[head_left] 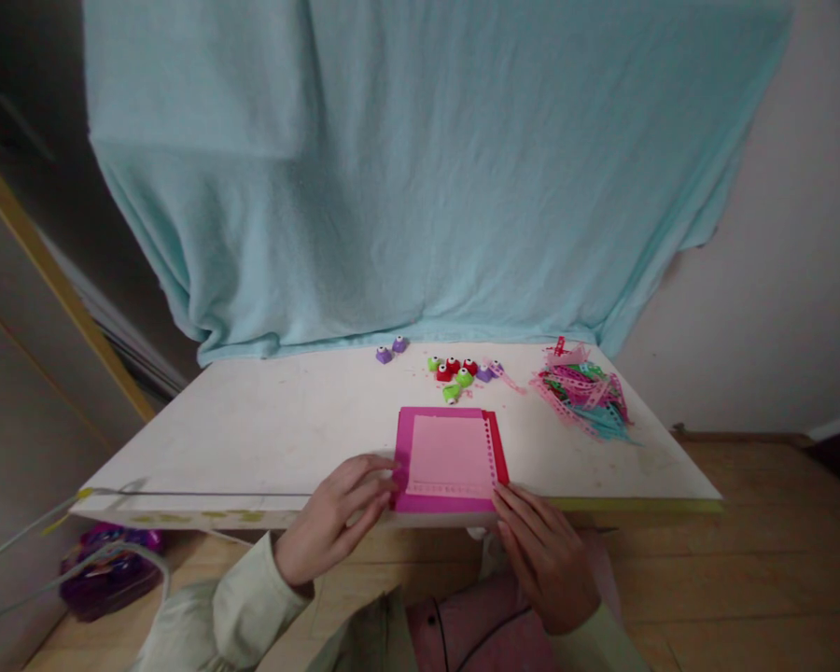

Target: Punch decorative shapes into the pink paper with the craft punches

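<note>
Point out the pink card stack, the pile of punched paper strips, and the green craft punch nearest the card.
pink card stack (450,457), head view, on the pale top sheet.
pile of punched paper strips (582,392), head view, middle of the heap.
green craft punch (452,393), head view, on its top.

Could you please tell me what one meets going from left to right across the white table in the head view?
Left hand → pink paper stack → right hand, at the near edge; further back, purple punches → red and green punches → heap of punched paper strips.
</note>
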The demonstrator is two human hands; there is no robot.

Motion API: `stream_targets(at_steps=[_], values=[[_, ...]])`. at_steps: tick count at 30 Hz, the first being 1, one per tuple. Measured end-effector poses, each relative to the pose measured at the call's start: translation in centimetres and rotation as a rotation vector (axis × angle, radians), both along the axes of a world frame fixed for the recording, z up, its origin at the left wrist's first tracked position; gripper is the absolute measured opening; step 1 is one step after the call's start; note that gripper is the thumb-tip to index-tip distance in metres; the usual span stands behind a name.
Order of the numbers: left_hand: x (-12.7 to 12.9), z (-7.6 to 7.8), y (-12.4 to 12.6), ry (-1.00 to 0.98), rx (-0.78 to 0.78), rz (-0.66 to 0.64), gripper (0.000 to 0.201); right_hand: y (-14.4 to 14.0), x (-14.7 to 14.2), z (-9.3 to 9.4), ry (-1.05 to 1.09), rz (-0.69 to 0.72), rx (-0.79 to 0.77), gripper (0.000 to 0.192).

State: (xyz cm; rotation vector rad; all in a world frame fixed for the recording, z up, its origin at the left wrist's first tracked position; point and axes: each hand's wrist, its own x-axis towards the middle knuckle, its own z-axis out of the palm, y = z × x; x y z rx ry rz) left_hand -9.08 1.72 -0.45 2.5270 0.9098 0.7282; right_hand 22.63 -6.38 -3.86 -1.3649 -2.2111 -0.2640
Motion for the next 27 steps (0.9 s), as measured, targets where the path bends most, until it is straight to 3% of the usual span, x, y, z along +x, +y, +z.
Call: stream_targets(at_steps=[4,9,17,27], values=[[0.9,0.1,-0.1,-0.021,0.029,0.001,0.037,0.0,0.1,0.1,-0.002,0.006,-0.004,0.043],[2.5,0.9,-0.2,0.149,0.152,-0.095,0.050,0.0,0.1,0.0,-0.007,-0.003,-0.030,0.045],[4.5,0.6,-0.4,0.191,0.203,-0.136,0.039,0.2,0.1,-0.3,0.019,-0.003,-0.027,0.046],[3.1,0.7,0.2,0.222,0.260,-0.090,0.034,0.1,0.2,-0.6,0.036,-0.001,-0.067,0.049]])
